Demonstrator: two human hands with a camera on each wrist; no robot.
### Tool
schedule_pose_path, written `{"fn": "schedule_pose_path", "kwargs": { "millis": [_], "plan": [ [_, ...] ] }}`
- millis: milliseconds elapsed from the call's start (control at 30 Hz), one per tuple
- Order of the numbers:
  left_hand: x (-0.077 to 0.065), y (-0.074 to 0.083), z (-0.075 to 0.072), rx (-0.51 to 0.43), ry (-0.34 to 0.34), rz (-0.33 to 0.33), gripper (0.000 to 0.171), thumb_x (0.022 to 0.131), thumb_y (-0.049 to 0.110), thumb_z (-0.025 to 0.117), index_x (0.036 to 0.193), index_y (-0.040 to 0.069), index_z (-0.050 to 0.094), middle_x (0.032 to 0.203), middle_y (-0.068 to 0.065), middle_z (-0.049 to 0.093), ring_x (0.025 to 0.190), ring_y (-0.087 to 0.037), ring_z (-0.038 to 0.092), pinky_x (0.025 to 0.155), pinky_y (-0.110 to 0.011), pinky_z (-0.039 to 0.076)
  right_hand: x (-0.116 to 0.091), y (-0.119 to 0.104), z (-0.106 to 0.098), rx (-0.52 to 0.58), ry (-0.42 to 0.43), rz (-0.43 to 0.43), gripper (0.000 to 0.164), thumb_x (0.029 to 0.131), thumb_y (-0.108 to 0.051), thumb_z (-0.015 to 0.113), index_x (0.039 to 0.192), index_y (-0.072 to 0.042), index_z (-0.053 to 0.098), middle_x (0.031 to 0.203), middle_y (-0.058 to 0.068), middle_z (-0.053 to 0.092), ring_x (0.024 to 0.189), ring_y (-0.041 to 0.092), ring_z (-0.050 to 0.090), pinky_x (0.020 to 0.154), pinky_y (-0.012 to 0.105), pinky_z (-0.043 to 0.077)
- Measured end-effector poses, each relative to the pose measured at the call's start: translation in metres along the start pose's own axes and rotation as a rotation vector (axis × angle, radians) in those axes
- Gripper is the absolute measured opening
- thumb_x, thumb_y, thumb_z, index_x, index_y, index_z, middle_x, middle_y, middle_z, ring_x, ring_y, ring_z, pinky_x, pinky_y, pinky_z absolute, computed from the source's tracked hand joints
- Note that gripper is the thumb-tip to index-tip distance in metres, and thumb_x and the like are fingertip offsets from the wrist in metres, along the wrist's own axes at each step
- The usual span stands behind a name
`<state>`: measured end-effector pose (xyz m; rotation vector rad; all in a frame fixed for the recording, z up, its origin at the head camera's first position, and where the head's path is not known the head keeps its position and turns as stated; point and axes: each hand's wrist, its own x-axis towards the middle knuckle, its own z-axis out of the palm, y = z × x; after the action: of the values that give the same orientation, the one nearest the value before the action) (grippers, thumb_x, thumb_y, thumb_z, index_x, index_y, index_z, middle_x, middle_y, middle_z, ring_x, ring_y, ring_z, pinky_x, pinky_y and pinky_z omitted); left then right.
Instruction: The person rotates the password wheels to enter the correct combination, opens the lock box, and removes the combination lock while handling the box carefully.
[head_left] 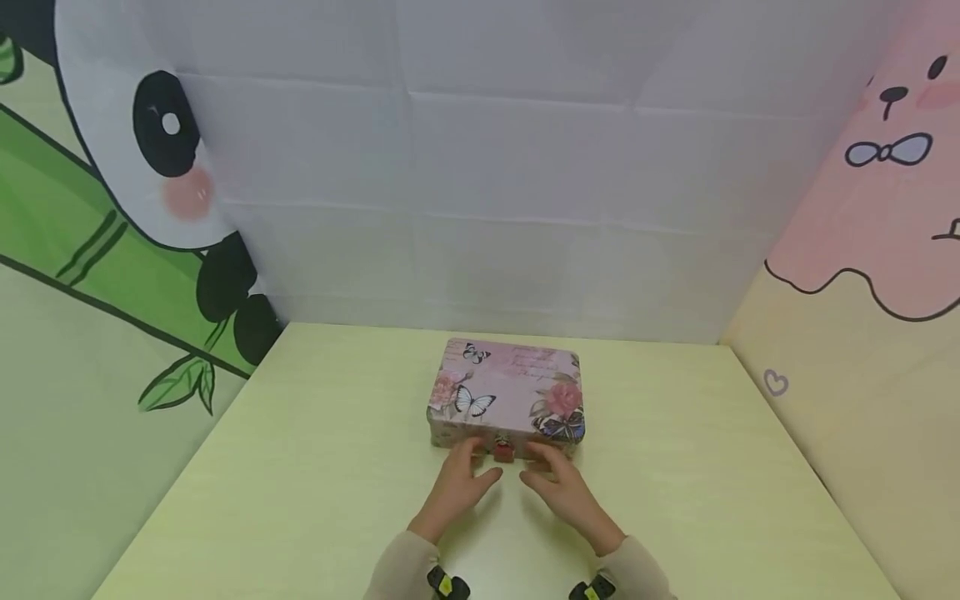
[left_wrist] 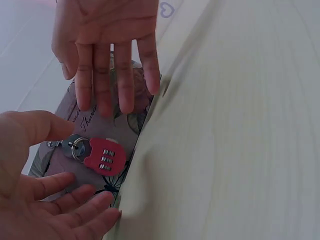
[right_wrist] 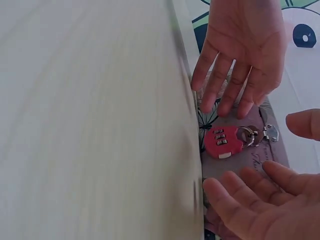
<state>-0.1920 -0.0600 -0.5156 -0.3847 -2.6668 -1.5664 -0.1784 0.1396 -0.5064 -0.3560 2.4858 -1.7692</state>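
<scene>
A pink box [head_left: 517,379] printed with butterflies and roses lies with its lid down on the pale yellow table. From the metal hasp [right_wrist: 270,132] on its front face hangs a red combination padlock [left_wrist: 106,157] with several small number dials, threaded through a ring. My left hand [head_left: 457,483] is to the left of the padlock, its relaxed fingertips at the box's front. On the other side my right hand [head_left: 566,496] mirrors it, fingers nearly straight against or close to the front face. Neither hand grips anything; whether the fingertips touch the box is hard to tell.
Pale yellow tabletop [head_left: 315,467] surrounds the box. A white wall panel [head_left: 517,267] rises behind it. Side walls carry a panda and bamboo drawing [head_left: 165,125] on the left and a pink cartoon figure [head_left: 885,200] on the right.
</scene>
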Motion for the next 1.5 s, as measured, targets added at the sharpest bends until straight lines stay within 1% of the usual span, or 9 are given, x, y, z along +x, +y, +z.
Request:
{"fn": "schedule_pose_path", "kwargs": {
  "millis": [133, 233, 333, 467, 733, 1000, 1167, 1333, 1500],
  "plan": [
    [0.004, -0.004, 0.002, -0.099, -0.018, -0.051, 0.046, 0.09, 0.014, 0.069, 0.124, -0.012, 0.051, 0.122, -0.03, 0.057, 0.108, -0.045, 0.062, 0.091, -0.053, 0.051, 0.006, 0.006, 0.003, 0.079, -0.036, 0.045, 0.046, 0.096, -0.004, 0.06, 0.136, 0.014, 0.046, 0.132, 0.033, 0.052, 0.118, 0.046, 0.054, 0.09, 0.049, 0.052],
    [0.005, -0.007, 0.003, -0.145, -0.021, -0.058, 0.044, 0.091, 0.014, 0.068, 0.123, -0.012, 0.052, 0.121, -0.03, 0.058, 0.108, -0.045, 0.063, 0.091, -0.052, 0.052, 0.009, 0.007, 0.005, 0.119, -0.083, 0.05, 0.046, 0.098, -0.006, 0.058, 0.137, 0.015, 0.044, 0.132, 0.034, 0.052, 0.118, 0.044, 0.055, 0.087, 0.043, 0.053],
    [0.003, -0.013, 0.005, -0.148, -0.016, -0.059, 0.042, 0.091, 0.015, 0.068, 0.121, -0.011, 0.054, 0.118, -0.028, 0.061, 0.105, -0.042, 0.065, 0.087, -0.048, 0.054, 0.01, 0.009, 0.009, 0.152, -0.128, 0.057, 0.047, 0.099, -0.009, 0.056, 0.137, 0.016, 0.042, 0.133, 0.034, 0.051, 0.116, 0.041, 0.057, 0.085, 0.039, 0.053],
    [-0.002, -0.019, 0.009, -0.144, -0.003, -0.061, 0.037, 0.09, 0.012, 0.069, 0.116, -0.011, 0.058, 0.11, -0.024, 0.066, 0.098, -0.037, 0.068, 0.08, -0.04, 0.056, 0.007, 0.014, 0.012, 0.203, -0.158, 0.086, 0.049, 0.1, -0.012, 0.055, 0.137, 0.018, 0.042, 0.136, 0.034, 0.049, 0.118, 0.04, 0.056, 0.087, 0.04, 0.053],
    [-0.001, -0.019, 0.011, -0.153, 0.074, -0.012, 0.024, 0.088, 0.001, 0.068, 0.107, -0.012, 0.062, 0.101, -0.023, 0.068, 0.088, -0.035, 0.069, 0.074, -0.03, 0.056, 0.01, 0.016, 0.013, 0.244, -0.133, 0.09, 0.046, 0.101, -0.011, 0.053, 0.135, 0.019, 0.045, 0.139, 0.032, 0.049, 0.123, 0.041, 0.052, 0.088, 0.037, 0.053],
    [0.007, -0.02, 0.012, -0.101, 0.117, 0.034, 0.018, 0.088, 0.002, 0.071, 0.101, -0.01, 0.068, 0.092, -0.017, 0.07, 0.08, -0.027, 0.068, 0.071, -0.028, 0.055, 0.015, 0.016, 0.012, 0.236, -0.09, 0.09, 0.041, 0.098, -0.008, 0.057, 0.13, 0.018, 0.052, 0.137, 0.03, 0.052, 0.112, 0.024, 0.059, 0.083, 0.032, 0.053],
    [0.009, -0.022, 0.013, -0.051, 0.113, 0.04, 0.016, 0.089, 0.006, 0.071, 0.098, -0.007, 0.071, 0.092, -0.014, 0.07, 0.08, -0.02, 0.064, 0.072, -0.029, 0.053, 0.018, 0.017, 0.01, 0.245, -0.085, 0.087, 0.039, 0.097, -0.006, 0.056, 0.127, 0.019, 0.054, 0.128, 0.03, 0.058, 0.102, 0.016, 0.061, 0.082, 0.03, 0.053],
    [0.008, -0.02, 0.012, -0.084, 0.091, 0.034, 0.017, 0.089, 0.006, 0.07, 0.098, -0.008, 0.07, 0.091, -0.015, 0.071, 0.079, -0.022, 0.066, 0.071, -0.028, 0.053, 0.019, 0.019, 0.008, 0.265, -0.098, 0.086, 0.038, 0.098, -0.003, 0.054, 0.126, 0.022, 0.052, 0.107, 0.03, 0.067, 0.09, 0.013, 0.063, 0.08, 0.027, 0.052],
    [0.007, -0.018, 0.012, -0.105, 0.067, -0.001, 0.019, 0.091, 0.009, 0.069, 0.1, -0.008, 0.07, 0.092, -0.015, 0.072, 0.082, -0.025, 0.068, 0.073, -0.029, 0.054, 0.019, 0.02, 0.008, 0.286, -0.103, 0.083, 0.037, 0.098, -0.004, 0.056, 0.125, 0.021, 0.053, 0.106, 0.026, 0.069, 0.087, 0.009, 0.063, 0.078, 0.025, 0.052]
  ]
}}
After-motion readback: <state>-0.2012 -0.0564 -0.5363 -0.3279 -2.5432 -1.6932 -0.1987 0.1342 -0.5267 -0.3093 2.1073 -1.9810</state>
